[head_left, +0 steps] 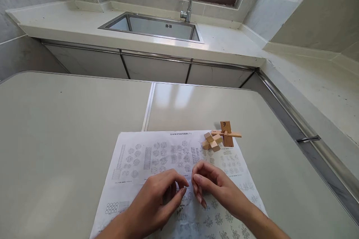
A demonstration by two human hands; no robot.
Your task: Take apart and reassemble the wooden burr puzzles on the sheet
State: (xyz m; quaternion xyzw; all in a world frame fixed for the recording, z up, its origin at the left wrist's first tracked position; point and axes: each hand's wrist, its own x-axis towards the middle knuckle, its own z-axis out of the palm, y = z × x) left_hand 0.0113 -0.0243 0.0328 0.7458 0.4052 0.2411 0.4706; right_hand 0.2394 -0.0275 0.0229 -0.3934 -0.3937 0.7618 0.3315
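Observation:
My left hand (161,201) hovers over the lower middle of a large printed sheet (114,194), fingers curled, with a small gap between thumb and index finger. Facing it, my right hand (217,188) is loosely bent, its lower fingers hanging apart. Neither hand shows anything in its grasp. Beyond the right hand, on the sheet's upper right corner, lies a pale wooden burr puzzle (212,142) of interlocked blocks. Right behind it stands a second wooden puzzle (227,134) of crossed flat pieces, with a dark mark on its upright plate. Rows of small puzzle drawings cover the sheet.
The sheet lies on a light table (56,138) with a seam (148,106) running away from me. Past the table's far edge is a counter (224,43) with a sink (151,26) and a faucet (187,11). Another counter (316,82) runs along the right side.

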